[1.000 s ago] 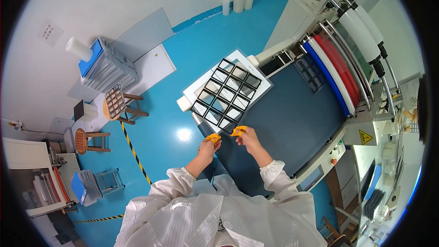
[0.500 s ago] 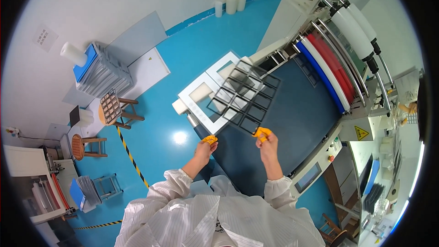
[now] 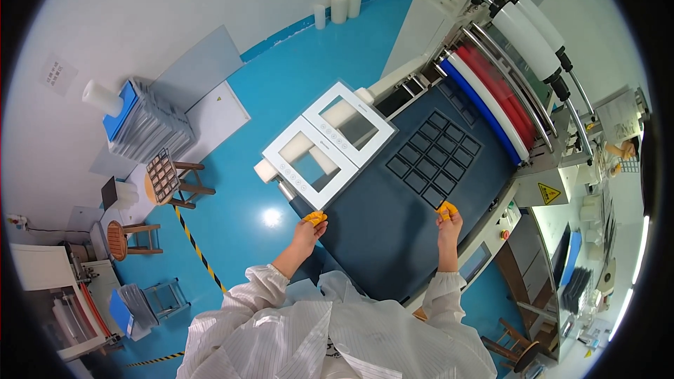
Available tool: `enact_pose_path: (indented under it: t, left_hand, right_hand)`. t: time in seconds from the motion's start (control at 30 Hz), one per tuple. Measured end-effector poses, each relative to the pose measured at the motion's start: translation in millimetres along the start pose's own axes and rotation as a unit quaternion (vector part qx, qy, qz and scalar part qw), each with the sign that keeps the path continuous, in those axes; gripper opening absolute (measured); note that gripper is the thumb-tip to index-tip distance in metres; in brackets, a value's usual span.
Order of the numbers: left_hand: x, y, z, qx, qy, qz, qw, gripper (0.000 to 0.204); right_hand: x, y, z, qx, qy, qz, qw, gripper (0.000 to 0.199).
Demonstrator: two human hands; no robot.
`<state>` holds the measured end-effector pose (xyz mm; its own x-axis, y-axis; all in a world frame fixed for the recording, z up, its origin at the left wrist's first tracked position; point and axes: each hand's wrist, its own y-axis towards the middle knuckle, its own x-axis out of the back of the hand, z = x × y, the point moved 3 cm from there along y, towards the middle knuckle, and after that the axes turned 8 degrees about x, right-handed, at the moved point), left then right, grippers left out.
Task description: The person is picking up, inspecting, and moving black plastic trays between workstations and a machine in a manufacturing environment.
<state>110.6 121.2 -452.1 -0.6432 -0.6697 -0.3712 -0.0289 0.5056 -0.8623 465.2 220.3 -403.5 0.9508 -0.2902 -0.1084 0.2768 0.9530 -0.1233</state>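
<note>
My left hand, with yellow finger covers, is closed at the near corner of a glass sheet with two white-framed windows. This sheet lies across the left edge of the dark machine bed, partly overhanging the floor. Over on the right, a black sheet of several rectangular frames appears to lie flat on the bed. My right hand, also in yellow finger covers, pinches its near corner. White rolls or blocks show past the edges of the white-framed sheet and through its windows.
Blue, white and red rollers cross the bed's far right end. A control panel with a red button runs along its right side. At left stand wooden stools, one bearing a framed sheet, and a stack of sheets.
My right hand has moved right and slightly down, bringing the black frame sheet from over the white-framed sheet down onto the bed. My left hand stays by the same corner.
</note>
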Motion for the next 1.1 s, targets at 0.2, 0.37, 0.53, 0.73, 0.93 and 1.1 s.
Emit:
enact_pose_path:
  t: [0.2, 0.37, 0.53, 0.73, 0.93, 1.1]
  left_hand:
    - [-5.3, 2.2, 1.1, 0.001, 0.006, 0.008, 1.0, 0.025]
    - [-6.7, -1.8, -1.5, 0.004, 0.005, 0.015, 1.0, 0.025]
    - [-5.0, -6.2, -0.6, 0.006, 0.016, 0.035, 0.999, 0.027]
    - [12.0, -4.7, -4.8, 0.003, 0.011, 0.017, 1.0, 0.026]
    - [18.2, 5.0, 6.1, 0.006, 0.013, 0.015, 1.0, 0.026]
    - [54.9, 11.8, 2.3, -0.023, 0.013, -0.019, 0.999, 0.027]
  right_hand:
    - [-24.2, 19.8, -35.9, -0.013, -0.017, -0.028, 0.999, 0.017]
    - [-66.5, 27.6, -41.7, 0.011, -0.163, -0.09, 0.982, 0.02]
    - [-59.7, 38.0, -69.4, 0.069, -0.32, -0.152, 0.933, 0.024]
    - [-79.7, 51.3, -69.2, 0.163, -0.476, -0.102, 0.858, 0.026]
    - [-43.3, 106.1, -87.1, 0.037, -0.456, -0.019, 0.889, 0.029]
    - [-69.2, 113.8, -44.9, -0.056, -0.379, -0.017, 0.924, 0.027]
